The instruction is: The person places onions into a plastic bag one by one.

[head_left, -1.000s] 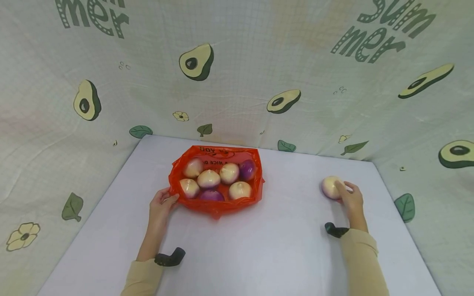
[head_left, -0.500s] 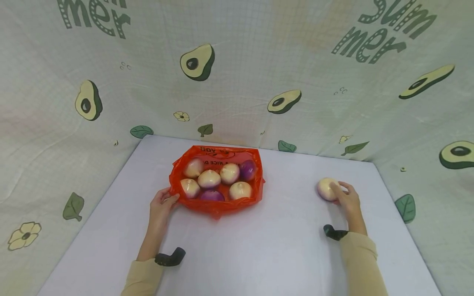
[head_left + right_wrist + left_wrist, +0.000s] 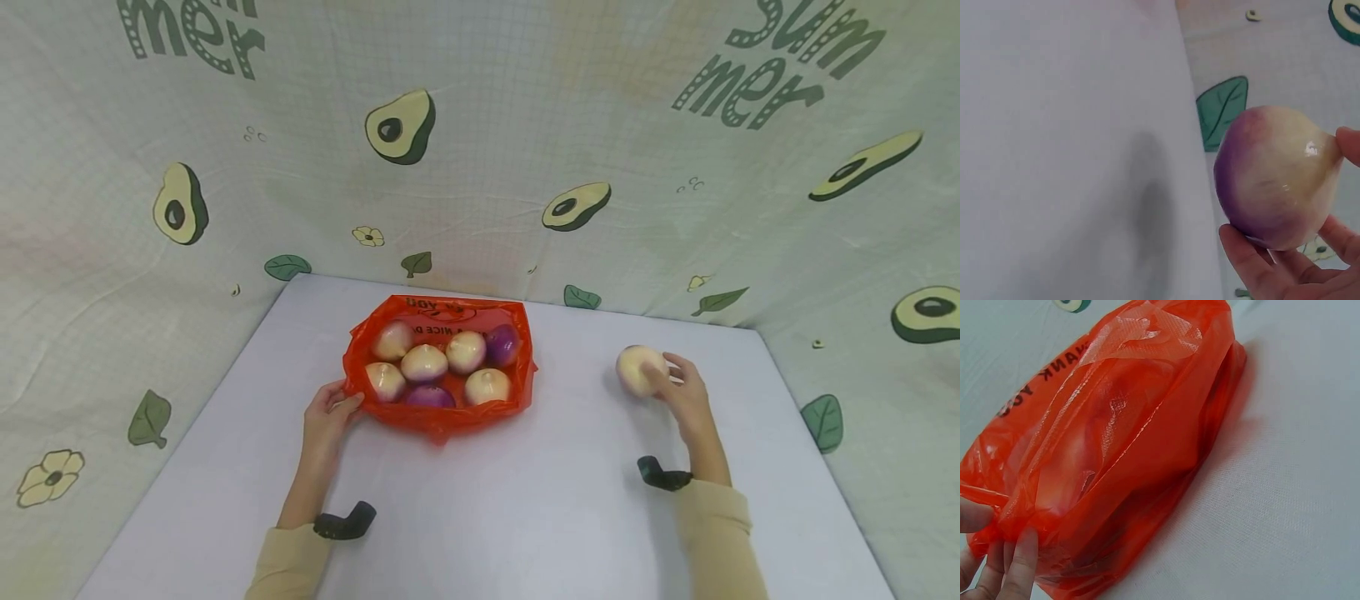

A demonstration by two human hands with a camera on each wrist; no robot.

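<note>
Lifted over the right side of the table, a cream turnip with a purple end sits in my right hand. The right wrist view shows the thumb and fingers around this turnip, its pointed tip toward the thumb. My left hand pinches the left edge of a red plastic bag. In the left wrist view, thumb and fingers bunch the bag's film. The bag stands with its mouth wide. Several turnips lie inside, some cream side up like this front turnip, others purple like this turnip.
The white table extends around the bag and between both hands. Behind and beside it hangs a pale cloth printed with avocados, leaves and lettering. Each wrist wears a black camera mount, such as the left mount.
My right hand has lifted the turnip from the table at the right and carried it leftward toward the bag. The left hand and the bag have stayed in place.
</note>
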